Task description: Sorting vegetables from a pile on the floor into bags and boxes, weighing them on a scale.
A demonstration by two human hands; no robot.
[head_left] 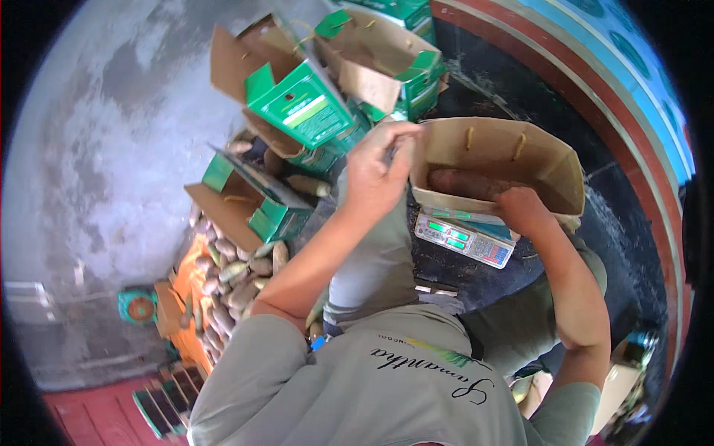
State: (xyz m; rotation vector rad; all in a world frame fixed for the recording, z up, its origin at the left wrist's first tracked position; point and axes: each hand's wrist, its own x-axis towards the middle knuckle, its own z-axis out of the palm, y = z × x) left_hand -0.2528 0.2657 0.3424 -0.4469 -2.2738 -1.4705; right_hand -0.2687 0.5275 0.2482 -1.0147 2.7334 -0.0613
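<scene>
An open cardboard box (506,138) with yellow cord loops on its inner wall stands on a digital scale (465,239) with lit green displays. Inside lies a long reddish-brown tuber (465,183). My right hand (525,211) reaches over the box's near edge, its fingers bent round the tuber's right end; the fingertips are hidden. Beside the box's left edge my left hand (378,169) is raised, slightly blurred. Its thumb and bent fingers are a little apart, with nothing visible between them.
Open green-and-brown boxes stand ahead: one tilted box (301,104), another behind it (372,63), and a lower one (253,204) at left. A heap of tubers (238,286) lies on orange sheeting (195,271). A patterned blue wall (632,59) curves along the right.
</scene>
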